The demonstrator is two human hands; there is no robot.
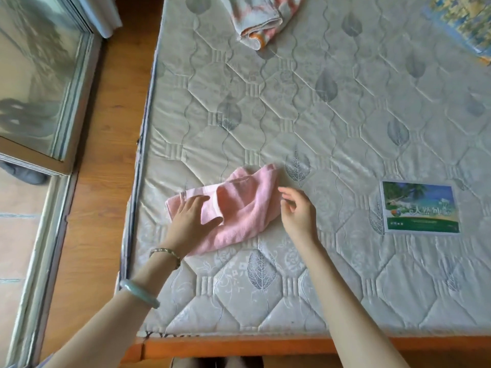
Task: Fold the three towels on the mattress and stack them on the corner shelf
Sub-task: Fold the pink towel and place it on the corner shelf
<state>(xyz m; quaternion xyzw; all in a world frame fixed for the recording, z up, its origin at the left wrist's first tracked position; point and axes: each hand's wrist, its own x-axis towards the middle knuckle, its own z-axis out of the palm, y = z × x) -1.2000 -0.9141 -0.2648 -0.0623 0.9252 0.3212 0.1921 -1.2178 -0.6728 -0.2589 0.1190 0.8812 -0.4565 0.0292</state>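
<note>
A: Where was the pink terry-cloth towel (239, 208)?

B: Near-left part of the quilted, cream, leaf-printed mattress (318, 115), close to its left edge. It lay rumpled, partly doubled over, with soft ridges across the top.

A: Axis?

B: Roughly diagonal, near-left to far-right. One corner pointed to the far right, and a flatter end pointed left.

A: Hands?

B: The left hand (191, 216) lay palm-down on the towel's left part, fingers straight and a little spread, thumb splayed out to the right. The right hand (297, 211) was just beside the towel's right edge, fingers loosely curved and apart, gripping nothing. I couldn't tell whether it touched the cloth.

A: Other towels?

B: A bunched white towel with orange-pink stripes (261, 19) lay at the far edge, well apart from the pink one. A blue-and-yellow patterned cloth (462, 25) sat at the far right, cut off by the frame.

A: Anything else?

B: A glossy rectangular beach-scene label (419, 207) sat flat on the mattress, right of the hands. The left forearm wore a thin gold chain bracelet (166, 253) and a pale green bangle (139, 293). There was an orange wooden bed frame (239, 346) along the near edge and wood plank flooring (101, 155) on the left.
</note>
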